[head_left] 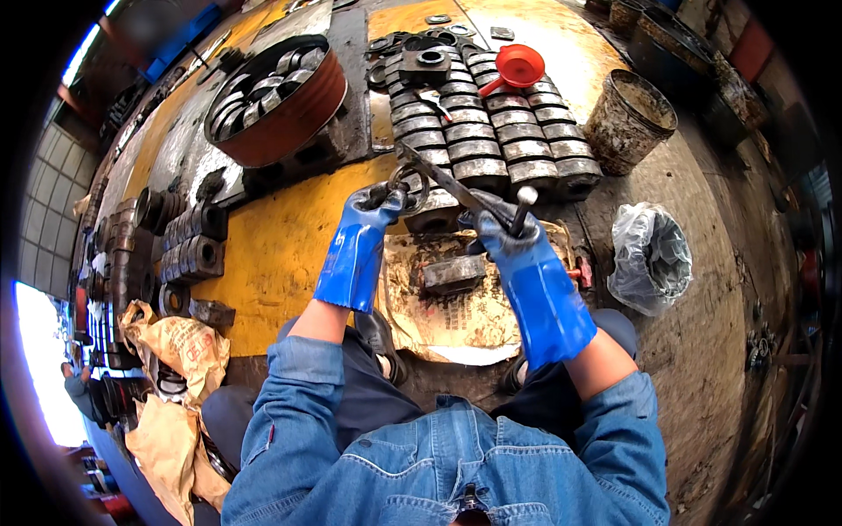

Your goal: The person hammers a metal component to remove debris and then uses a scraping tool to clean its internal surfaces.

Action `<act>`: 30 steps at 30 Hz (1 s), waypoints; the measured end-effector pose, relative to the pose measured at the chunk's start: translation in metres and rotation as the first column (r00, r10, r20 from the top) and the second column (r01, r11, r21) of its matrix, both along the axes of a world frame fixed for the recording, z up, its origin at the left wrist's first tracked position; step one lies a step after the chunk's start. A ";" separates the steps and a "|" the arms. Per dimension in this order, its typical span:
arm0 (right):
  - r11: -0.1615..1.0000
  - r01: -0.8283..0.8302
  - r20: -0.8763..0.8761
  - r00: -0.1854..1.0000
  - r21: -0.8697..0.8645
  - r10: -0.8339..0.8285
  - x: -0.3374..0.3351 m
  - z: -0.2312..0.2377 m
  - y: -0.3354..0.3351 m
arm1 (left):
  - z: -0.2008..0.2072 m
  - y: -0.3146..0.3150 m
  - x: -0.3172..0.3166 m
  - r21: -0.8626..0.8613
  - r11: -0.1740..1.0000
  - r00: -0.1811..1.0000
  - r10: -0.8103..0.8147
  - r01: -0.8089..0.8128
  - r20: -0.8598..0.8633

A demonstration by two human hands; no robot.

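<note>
Both my hands wear blue rubber gloves with dark, greasy fingers. My left hand (377, 200) is closed around a dark metal ring (414, 195). My right hand (510, 235) grips a long dark metal tool (443, 180) whose narrow far end reaches over to the ring. A short round bar with a pale end (525, 200) sticks up from the right fist; whether it belongs to that tool I cannot tell. Beneath the hands, a grey metal block (453, 273) lies on a stained paper sack (412, 320) between my feet.
Ahead stand rows of metal blocks (478, 145), topped by a red plastic scoop (519, 67) and a brush (433, 103). A cut-down red drum (289, 123) holds metal rings. To the right are a grimy bucket (630, 123) and a plastic-lined bin (649, 259); brown paper sacks (180, 346) lie left.
</note>
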State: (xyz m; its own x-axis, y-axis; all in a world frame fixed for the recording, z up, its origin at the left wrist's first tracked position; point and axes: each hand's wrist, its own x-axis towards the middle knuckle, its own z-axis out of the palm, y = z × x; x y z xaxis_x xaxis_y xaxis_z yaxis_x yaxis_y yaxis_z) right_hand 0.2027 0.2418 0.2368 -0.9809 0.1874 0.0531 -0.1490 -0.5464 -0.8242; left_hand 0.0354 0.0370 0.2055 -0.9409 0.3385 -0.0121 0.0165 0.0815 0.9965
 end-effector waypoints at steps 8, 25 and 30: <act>0.894 0.193 0.292 0.899 0.405 -0.327 0.005 -0.050 0.170 | 0.008 0.026 0.012 0.027 0.997 0.973 0.065 -0.073 0.223; -0.149 0.973 0.798 0.051 -0.174 -0.600 0.299 -0.190 0.221 | 0.015 0.010 0.024 0.063 0.996 0.828 -0.094 0.071 0.553; -0.233 0.929 0.809 0.104 -0.286 -0.578 0.339 -0.168 0.227 | 0.023 0.025 0.038 0.071 0.989 0.920 -0.149 0.132 0.363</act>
